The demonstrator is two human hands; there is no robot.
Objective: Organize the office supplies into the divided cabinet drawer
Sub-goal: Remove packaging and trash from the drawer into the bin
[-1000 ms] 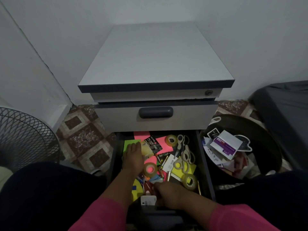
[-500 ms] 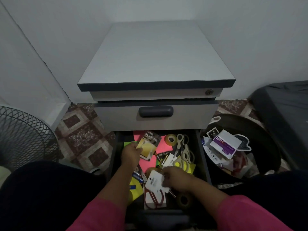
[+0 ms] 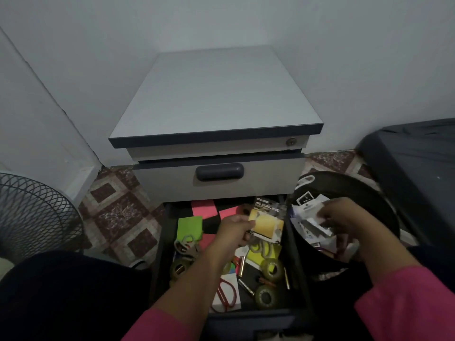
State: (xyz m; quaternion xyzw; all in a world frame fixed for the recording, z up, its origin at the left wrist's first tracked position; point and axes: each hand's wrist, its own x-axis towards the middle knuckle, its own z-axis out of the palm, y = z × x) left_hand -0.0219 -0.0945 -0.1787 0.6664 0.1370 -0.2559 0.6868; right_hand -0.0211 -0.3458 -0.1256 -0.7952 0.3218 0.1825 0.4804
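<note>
Left hand (image 3: 236, 228) raised over open drawer (image 3: 290, 267), pinching battery pack (image 3: 267, 223). Right hand (image 3: 338, 217) right of drawer, gripping white card (image 3: 311, 210) above bin (image 3: 384, 200).

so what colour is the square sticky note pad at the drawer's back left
Bright green square sticky note pad, lying in the open dark drawer; clearest in the head view.

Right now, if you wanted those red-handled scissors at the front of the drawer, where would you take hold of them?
Probably by the looped red handles. The red-handled scissors lie flat on a white card near the drawer's front wall, loops up and uncovered. Coming from above, on the near side, avoids the tape roll to their right.
</note>
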